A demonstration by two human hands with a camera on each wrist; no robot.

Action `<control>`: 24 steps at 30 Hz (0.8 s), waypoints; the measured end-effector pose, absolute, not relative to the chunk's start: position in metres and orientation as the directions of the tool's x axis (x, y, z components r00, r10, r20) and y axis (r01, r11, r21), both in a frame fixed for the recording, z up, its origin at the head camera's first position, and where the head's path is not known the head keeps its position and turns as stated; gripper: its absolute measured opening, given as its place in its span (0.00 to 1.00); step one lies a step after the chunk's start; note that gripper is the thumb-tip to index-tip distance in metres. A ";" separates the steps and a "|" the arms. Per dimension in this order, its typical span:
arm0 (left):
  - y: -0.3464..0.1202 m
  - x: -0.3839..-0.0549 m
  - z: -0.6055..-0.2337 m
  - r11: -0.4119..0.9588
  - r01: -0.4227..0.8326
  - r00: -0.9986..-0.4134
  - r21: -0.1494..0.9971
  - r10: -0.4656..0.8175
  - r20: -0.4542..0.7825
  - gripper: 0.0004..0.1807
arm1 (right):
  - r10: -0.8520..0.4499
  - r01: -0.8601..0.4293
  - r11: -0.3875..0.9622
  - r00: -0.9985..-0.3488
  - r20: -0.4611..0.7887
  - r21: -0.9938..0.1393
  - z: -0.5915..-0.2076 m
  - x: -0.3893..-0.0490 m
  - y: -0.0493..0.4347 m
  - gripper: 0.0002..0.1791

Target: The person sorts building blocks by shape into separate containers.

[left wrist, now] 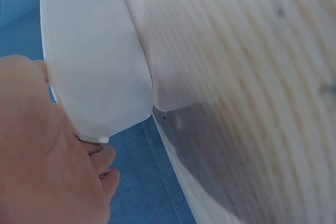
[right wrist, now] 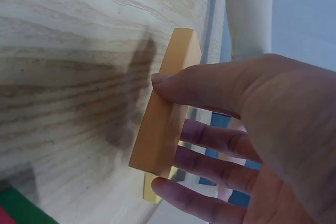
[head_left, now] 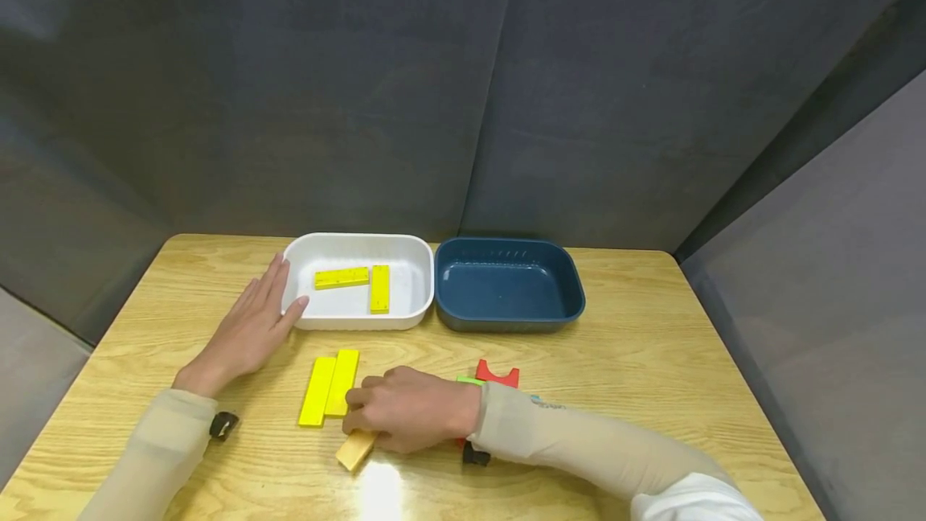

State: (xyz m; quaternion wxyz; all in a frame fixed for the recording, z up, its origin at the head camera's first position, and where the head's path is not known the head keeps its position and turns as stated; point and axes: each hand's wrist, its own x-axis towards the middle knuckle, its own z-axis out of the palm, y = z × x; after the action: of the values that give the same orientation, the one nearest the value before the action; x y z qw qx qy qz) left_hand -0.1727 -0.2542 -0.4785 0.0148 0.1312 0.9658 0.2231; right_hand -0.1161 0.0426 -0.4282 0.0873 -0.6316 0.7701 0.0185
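Pinching the tan block (head_left: 355, 451), your right hand (head_left: 412, 410) holds it nearer than two yellow blocks (head_left: 342, 384) and slightly right. Your left hand (head_left: 249, 330), fingers straight, touches the white tub (head_left: 354, 324) at its left.

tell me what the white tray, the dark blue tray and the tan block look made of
White tray: probably moulded plastic, smooth, with rounded corners and an even rim. Dark blue tray: likely plastic too, glossier, with highlights inside. Tan block: painted wood or plastic; its smooth faces show no clear grain.
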 end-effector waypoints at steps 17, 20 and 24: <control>-0.255 -0.173 -0.480 0.863 0.255 -0.963 0.436 0.265 0.039 0.47 | -0.953 -0.959 0.277 -0.266 -0.142 -0.060 -0.408 -0.126 0.052 0.16; -0.255 -0.172 -0.480 0.863 0.253 -0.964 0.438 0.264 0.035 0.47 | -0.953 -0.959 0.280 -0.273 -0.130 -0.041 -0.407 -0.127 0.053 0.16; -0.254 -0.172 -0.478 0.866 0.248 -0.965 0.435 0.262 0.028 0.47 | -0.954 -0.959 0.281 -0.277 -0.114 -0.026 -0.405 -0.131 0.054 0.17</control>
State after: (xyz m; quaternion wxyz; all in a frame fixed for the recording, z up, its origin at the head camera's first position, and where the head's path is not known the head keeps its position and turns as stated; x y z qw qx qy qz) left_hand -0.1725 -0.2542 -0.4784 0.0157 0.1320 0.9658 0.2228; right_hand -0.1310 0.0540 -0.4045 0.0535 -0.5989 0.7987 0.0239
